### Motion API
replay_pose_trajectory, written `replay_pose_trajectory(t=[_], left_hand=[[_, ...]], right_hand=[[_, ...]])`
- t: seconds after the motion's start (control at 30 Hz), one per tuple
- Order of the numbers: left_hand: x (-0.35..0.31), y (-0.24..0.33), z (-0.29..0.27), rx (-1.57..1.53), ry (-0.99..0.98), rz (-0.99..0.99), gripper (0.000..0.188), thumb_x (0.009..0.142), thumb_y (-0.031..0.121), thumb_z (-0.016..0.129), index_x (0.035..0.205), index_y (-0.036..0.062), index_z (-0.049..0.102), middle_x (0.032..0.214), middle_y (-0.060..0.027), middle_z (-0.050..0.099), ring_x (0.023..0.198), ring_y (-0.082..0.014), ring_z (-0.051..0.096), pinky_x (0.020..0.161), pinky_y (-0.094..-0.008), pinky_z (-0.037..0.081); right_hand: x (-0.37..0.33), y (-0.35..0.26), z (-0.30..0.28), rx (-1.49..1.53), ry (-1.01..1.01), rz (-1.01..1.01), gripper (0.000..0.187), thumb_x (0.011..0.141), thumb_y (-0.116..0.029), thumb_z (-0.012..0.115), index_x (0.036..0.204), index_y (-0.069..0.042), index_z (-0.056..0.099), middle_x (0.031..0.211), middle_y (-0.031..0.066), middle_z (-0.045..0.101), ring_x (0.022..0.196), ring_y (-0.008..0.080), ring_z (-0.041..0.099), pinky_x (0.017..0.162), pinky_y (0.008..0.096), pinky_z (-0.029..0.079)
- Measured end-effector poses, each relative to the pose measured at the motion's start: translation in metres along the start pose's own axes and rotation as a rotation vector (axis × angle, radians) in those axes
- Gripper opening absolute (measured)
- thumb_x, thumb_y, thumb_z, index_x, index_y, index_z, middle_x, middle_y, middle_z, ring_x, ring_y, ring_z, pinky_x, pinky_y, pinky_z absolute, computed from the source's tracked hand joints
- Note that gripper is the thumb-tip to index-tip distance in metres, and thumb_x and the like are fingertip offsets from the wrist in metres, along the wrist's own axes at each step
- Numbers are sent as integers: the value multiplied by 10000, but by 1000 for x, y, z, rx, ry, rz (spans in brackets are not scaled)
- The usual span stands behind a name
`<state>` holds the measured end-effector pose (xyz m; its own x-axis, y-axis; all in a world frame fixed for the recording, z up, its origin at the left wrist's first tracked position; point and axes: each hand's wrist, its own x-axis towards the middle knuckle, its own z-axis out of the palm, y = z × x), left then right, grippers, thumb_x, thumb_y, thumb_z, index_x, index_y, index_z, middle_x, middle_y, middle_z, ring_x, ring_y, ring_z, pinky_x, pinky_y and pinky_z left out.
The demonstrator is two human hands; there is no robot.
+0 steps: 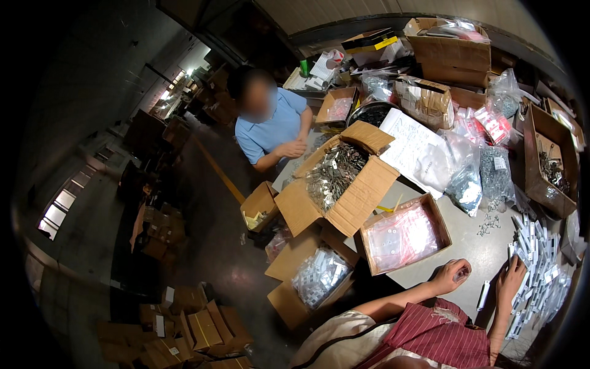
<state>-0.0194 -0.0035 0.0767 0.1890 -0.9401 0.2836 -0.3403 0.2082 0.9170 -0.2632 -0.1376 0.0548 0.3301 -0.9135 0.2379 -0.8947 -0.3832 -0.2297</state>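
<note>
My left hand [452, 277] is closed over the table near its front edge, fingers curled round something small that I cannot make out. To its right, my right hand [511, 280] reaches to the near left side of a heap of grey-white slotted strips [533, 264]; its fingers are stretched out and touch the strips. One loose strip [483, 296] lies between my two forearms. Several small metal pieces [490, 225] are scattered on the table beyond my hands. Left of my left hand stands a shallow carton [447, 241] of clear plastic bags with red edges.
An open carton of metal parts [335, 175] stands farther left, with a carton of bagged parts [319, 277] below. Handwritten sheets [415, 147], bags of small hardware [496, 175] and a brown bin [548, 166] crowd the far side. A person in blue [270, 123] is across the table.
</note>
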Motion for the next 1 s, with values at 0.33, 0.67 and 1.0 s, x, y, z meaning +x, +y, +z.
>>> replay_pose_trajectory(t=[0.33, 0.67, 1.0], left_hand=[[-2, -6, 1, -40, -39, -60, 220, 833, 25, 693, 1019, 63, 583, 936, -89, 647, 863, -271, 651, 779, -375, 515], [0, -2, 0, 1, -52, -54, 230, 826, 20, 696, 1026, 62, 591, 935, -94, 648, 860, -271, 656, 769, -364, 527], [-3, -6, -1, -125, -139, -172, 270, 855, 47, 697, 1100, 67, 586, 992, -52, 636, 940, -165, 653, 868, -316, 520]], right_hand=[[-1, 16, 12, 142, -46, 58, 648, 835, -119, 711, 1395, 66, 443, 1321, 274, 532, 1170, 444, 507, 1039, 476, 404], [-9, -1, -8, 135, 77, -22, 483, 837, -103, 719, 1273, -14, 531, 1170, 223, 537, 1080, 416, 519, 949, 480, 435], [-26, -6, -27, 1273, -148, 414, 386, 841, -134, 698, 1199, -11, 624, 1051, 40, 619, 913, 167, 567, 806, 311, 460]])
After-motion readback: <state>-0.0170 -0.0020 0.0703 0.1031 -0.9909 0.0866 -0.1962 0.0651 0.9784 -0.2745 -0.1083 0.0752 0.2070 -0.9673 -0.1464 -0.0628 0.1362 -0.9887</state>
